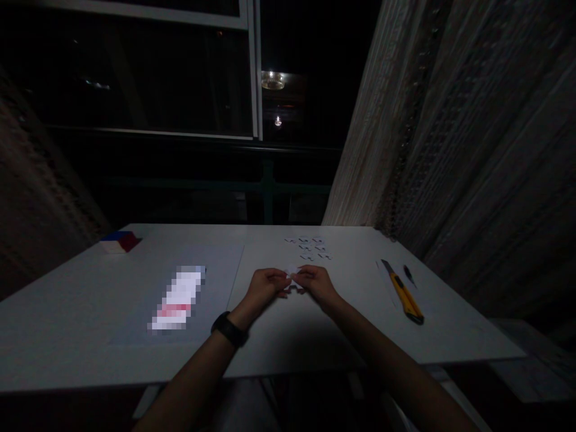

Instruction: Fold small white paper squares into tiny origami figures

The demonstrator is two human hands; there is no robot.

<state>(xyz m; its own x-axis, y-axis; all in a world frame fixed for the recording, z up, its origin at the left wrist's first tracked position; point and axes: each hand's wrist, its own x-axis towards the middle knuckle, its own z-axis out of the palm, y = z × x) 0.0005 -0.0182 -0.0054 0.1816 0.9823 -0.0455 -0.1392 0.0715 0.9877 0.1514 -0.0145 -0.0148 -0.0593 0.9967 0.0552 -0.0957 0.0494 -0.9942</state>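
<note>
Both hands meet over the middle of a white table (279, 336). My left hand (266, 284), with a dark band on its wrist, pinches a small piece of white paper (293, 270) from the left. From the right, my right hand (317, 281) grips the same piece between thumb and fingers. The fingers cover most of it, so any marks on it cannot be made out. Just beyond the hands lie several small paper pieces (319, 248) with dark marks, laid out in rough rows.
On the right lie a yellow utility knife (402, 294) and a dark pen-like item (408, 274). A lit, pixelated screen (177, 298) rests on a large pale sheet (220, 288) at the left. Further back left stands a blue, red and white block (119, 241). A curtain (360, 150) hangs at the right.
</note>
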